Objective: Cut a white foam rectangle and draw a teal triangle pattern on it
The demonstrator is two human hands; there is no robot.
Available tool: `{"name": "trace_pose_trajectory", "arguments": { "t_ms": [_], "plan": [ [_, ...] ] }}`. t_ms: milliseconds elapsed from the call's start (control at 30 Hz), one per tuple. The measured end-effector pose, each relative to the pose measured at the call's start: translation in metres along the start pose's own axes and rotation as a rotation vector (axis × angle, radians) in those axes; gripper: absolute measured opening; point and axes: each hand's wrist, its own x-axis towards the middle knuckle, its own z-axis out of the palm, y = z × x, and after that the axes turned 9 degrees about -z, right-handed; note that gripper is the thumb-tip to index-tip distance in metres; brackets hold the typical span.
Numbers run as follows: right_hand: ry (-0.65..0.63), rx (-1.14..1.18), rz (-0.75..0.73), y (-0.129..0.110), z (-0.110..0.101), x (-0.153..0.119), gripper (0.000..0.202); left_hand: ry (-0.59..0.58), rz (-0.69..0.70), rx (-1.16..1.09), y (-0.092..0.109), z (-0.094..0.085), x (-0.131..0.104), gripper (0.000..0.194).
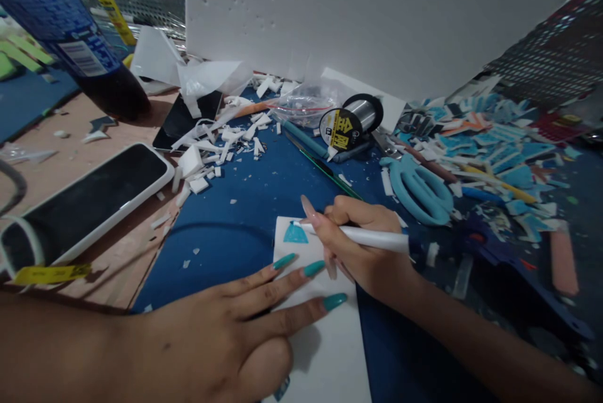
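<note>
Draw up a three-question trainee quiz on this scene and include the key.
1. Multiple choice: where does the left hand rest? A) on the bottle; B) on the white strip; C) on the plastic bag.
2. True or false: the blue-handled scissors lie to the right of the spool.
3. Fill in the colour: the right hand holds a white marker, its tip at a ____ patch.
Key: 1. B; 2. True; 3. Blue.

Right fingers (353,209) around marker (377,238), blue patch (295,234)
</note>
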Motion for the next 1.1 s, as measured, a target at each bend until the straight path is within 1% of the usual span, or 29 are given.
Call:
{"name": "trace_pose_trajectory", "arguments": {
  "t_ms": [233, 367, 600, 833, 1000, 1100],
  "plan": [
    [-0.039, 0.090, 0.045, -0.0021, 0.0012, 0.0005, 0.045, 0.010, 0.003, 0.017, -0.0006, -0.0013, -0.0005, 0.035],
    [-0.049, 0.111, 0.063, -0.0023, 0.0013, 0.0009, 0.044, 0.023, 0.000, 0.012, -0.0009, 0.0001, 0.0009, 0.031],
    [-0.086, 0.127, 0.068, -0.0031, 0.0008, 0.0023, 0.044, 0.052, 0.002, -0.008, -0.0015, 0.0016, -0.0020, 0.032],
    [-0.121, 0.162, 0.089, -0.0018, 0.0003, 0.0033, 0.042, 0.032, -0.001, -0.021, -0.0013, -0.0006, -0.0031, 0.031],
    [-0.146, 0.196, 0.059, -0.0007, -0.0011, 0.0040, 0.039, -0.020, -0.006, -0.021, -0.0012, -0.0007, 0.0021, 0.031],
    [-0.178, 0.197, 0.064, -0.0009, -0.0021, 0.0048, 0.039, -0.007, -0.002, -0.022, -0.0015, -0.0010, 0.0025, 0.030]
  ]
}}
